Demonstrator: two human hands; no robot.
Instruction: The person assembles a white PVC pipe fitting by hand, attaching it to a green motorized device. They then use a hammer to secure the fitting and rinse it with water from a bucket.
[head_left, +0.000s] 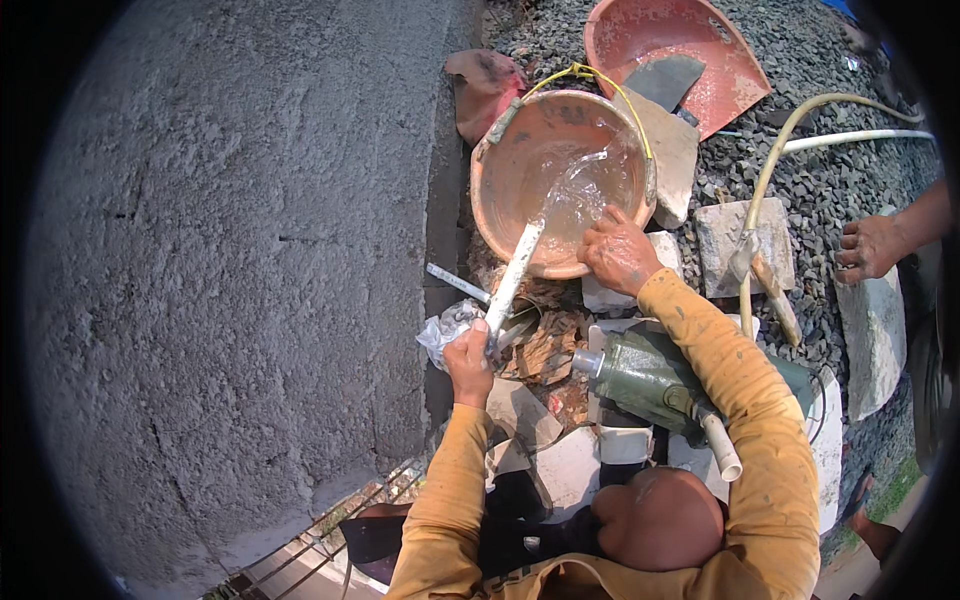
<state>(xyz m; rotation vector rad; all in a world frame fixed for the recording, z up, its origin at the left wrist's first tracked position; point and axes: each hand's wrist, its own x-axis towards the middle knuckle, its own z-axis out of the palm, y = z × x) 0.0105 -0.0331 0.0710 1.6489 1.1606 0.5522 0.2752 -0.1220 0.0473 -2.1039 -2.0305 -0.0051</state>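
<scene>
Here, left hand (clenched) dips brush inside basin rim.

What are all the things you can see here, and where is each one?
Round basin: one, orange, top middle, holding clear water.
Broken basin: one, red, top right on the gravel.
Pipe: one, white, pouring water into the round basin.
Pump: one, green, lower middle, under the right arm.
Hose: one, pale yellow, curving across the gravel at right.
Thin pipe: one, white, far right.
Stone slabs: several, grey, right of the round basin.
Wall: one, rough grey, filling the left.
Gravel: dark grey, top right.
Another person's hand: one, right edge, resting on a slab.
Left hand: gripping the pipe.
Right hand: on the round basin's rim.
</scene>
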